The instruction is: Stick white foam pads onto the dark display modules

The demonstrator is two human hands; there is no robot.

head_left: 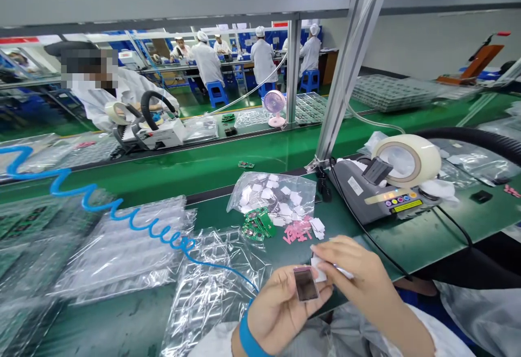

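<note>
My left hand [277,300], with a blue wrist strap [249,338], holds a small square display panel [306,285] by its edges. Its face is dark and a pinkish strip runs along the top. Right beside it, my right hand [362,273] pinches a small white square piece [318,270]. A thin, shiny item [343,271] shows under those fingers; its kind is unclear. Just beyond my hands lie green circuit boards [258,224], pink strips [298,230], a few white squares [318,228] and a clear bag [271,194] of white pieces.
A grey machine [366,189] with a tape roll [407,159] stands at the right, trailing black cables. Clear plastic trays [126,243] cover the left, crossed by a coiled blue cord [122,210]. A metal post [342,64] rises ahead. A co-worker [118,88] sits across the green conveyor belt [211,167].
</note>
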